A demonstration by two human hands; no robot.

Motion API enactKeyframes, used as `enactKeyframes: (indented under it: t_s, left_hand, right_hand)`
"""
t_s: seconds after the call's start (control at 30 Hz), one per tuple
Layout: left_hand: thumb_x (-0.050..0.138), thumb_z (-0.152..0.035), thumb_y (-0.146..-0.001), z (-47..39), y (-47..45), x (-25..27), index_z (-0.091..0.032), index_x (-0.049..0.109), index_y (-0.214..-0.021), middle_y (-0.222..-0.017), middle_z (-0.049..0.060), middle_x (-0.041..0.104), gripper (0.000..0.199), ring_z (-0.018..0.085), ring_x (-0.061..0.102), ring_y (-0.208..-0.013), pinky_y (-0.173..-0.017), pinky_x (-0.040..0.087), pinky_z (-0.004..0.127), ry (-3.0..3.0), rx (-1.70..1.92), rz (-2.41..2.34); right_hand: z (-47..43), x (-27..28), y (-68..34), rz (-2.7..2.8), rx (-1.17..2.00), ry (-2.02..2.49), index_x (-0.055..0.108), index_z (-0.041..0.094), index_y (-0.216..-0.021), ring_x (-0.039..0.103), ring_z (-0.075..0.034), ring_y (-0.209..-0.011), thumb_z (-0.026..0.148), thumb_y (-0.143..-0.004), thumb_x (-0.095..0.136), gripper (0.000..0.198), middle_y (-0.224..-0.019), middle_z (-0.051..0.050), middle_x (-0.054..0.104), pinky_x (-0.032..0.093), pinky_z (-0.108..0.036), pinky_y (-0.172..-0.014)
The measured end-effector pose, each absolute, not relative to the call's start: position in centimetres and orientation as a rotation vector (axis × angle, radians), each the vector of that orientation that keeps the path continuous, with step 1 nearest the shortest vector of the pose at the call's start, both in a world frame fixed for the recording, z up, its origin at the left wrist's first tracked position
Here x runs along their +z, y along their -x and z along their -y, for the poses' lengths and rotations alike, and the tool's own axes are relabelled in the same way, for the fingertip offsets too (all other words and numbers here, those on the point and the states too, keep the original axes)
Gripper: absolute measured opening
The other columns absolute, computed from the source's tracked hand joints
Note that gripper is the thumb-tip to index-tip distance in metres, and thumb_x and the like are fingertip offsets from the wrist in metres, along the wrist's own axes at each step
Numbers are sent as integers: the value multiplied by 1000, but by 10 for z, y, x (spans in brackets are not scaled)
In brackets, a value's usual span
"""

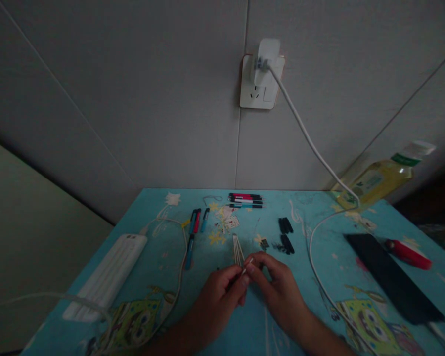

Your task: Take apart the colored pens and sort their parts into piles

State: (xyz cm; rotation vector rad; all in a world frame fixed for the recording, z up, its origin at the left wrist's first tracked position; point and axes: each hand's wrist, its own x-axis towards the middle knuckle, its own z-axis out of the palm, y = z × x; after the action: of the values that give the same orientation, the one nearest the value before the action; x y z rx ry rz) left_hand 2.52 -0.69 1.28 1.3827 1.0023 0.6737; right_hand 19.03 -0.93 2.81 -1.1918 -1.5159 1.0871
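Head view, left hand (pixel 226 291) and right hand (pixel 276 284) close together, both pinching a tiny white stick (pixel 251 261) over the blue table (pixel 215 254), more thin white sticks (pixel 237 248) just beyond, pens (pixel 245 200) lined up near the wall (pixel 170 123), little black pieces (pixel 286 225) off right

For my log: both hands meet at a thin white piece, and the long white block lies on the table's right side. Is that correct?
Not quite: the head view shows the long white block on the left side of the table. The left hand and right hand do meet at a thin white piece.
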Motion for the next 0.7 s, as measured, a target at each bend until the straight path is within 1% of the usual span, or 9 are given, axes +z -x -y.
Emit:
enactKeyframes:
  t_s: [0.07, 0.17, 0.23, 0.33, 0.47, 0.57, 0.63, 0.7]
  left_hand:
    - [46, -49, -98, 8, -26, 14, -17, 52, -74, -62, -4, 45, 40, 10, 40, -57, -54, 30, 23, -1380, 687, -983]
    - [47, -48, -98, 9, -27, 16, -18, 52, -83, -63, -5, 44, 35, 9, 39, -56, -53, 30, 22, -1329, 738, -931]
    - [47, -47, -99, 10, -28, 18, -18, 51, -87, -63, -7, 41, 32, 8, 36, -55, -51, 28, 21, -1256, 774, -901]
    - [46, -48, -99, 9, -27, 22, -20, 46, -84, -63, -7, 40, 32, 7, 32, -52, -48, 25, 20, -1155, 798, -881]
    - [46, -53, -97, 8, -27, 29, -21, 41, -79, -61, -8, 40, 37, 6, 29, -48, -44, 23, 19, -1071, 818, -905]
    - [46, -58, -94, 8, -29, 30, -22, 40, -76, -58, -8, 38, 41, 6, 27, -44, -42, 22, 19, -1034, 811, -947]
    - [46, -62, -93, 7, -30, 27, -22, 40, -76, -57, -8, 37, 44, 6, 27, -43, -41, 22, 19, -1024, 822, -943]
    - [45, -65, -93, 7, -30, 23, -22, 40, -75, -57, -8, 36, 46, 6, 27, -43, -41, 23, 19, -1019, 841, -922]
  right_hand:
    - [10, 27, -190, 1518, 1048, 1209, 65, 20, -84, 59, -15, -75, 35, -95, 58, 19, -77, 0, 63, 47, -26, -72]
    - [9, 27, -192, 1538, 973, 1207, 63, 21, -77, 60, -16, -76, 34, -94, 61, 21, -78, -1, 63, 48, -27, -73]
    - [7, 29, -195, 1601, 937, 1198, 64, 21, -76, 61, -16, -77, 33, -95, 60, 22, -79, -1, 64, 48, -28, -74]
    - [2, 29, -203, 1705, 781, 1292, 66, 21, -84, 62, -17, -80, 31, -99, 53, 22, -83, -3, 65, 47, -30, -75]
    - [-4, 20, -213, 1816, 462, 1602, 66, 21, -97, 64, -20, -83, 30, -101, 47, 22, -93, -7, 66, 47, -32, -77]
    - [-5, 10, -216, 1942, 276, 1807, 66, 22, -105, 65, -20, -76, 28, -101, 45, 22, -97, -8, 66, 45, -31, -66]
    - [-4, 5, -216, 2017, 169, 1901, 65, 24, -110, 65, -18, -69, 27, -101, 45, 22, -98, -7, 65, 41, -30, -57]
    - [-3, 2, -216, 2070, 76, 1955, 64, 25, -113, 64, -17, -65, 27, -101, 46, 22, -100, -7, 65, 39, -28, -52]
